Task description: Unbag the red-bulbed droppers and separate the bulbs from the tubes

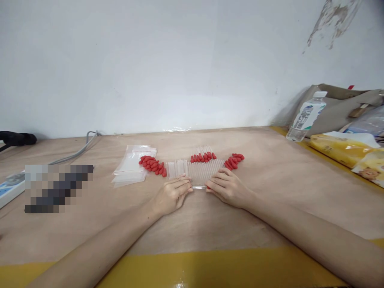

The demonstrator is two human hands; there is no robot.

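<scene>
My left hand (174,195) is closed with its fingertips on the left end of a clear dropper tube (199,187), which lies crosswise between my hands. At the other end, my right hand (225,188) is closed too, and a speck of a red rubber bulb (208,187) shows at its fingertips. Beyond them several clear tubes (204,170) lie side by side, partly covered by my fingers. Red rubber bulbs form a left pile (153,165) and a smaller right pile (233,161). Behind the tubes is a row of droppers with red bulbs (204,157) fitted.
Clear plastic bags (132,166) are stacked left of the bulbs. A power strip (13,188), a grey cable (75,154) and a blurred dark object (61,190) lie farther left. At the right stand a water bottle (306,116), a grey bag (336,104) and yellow packages (339,148).
</scene>
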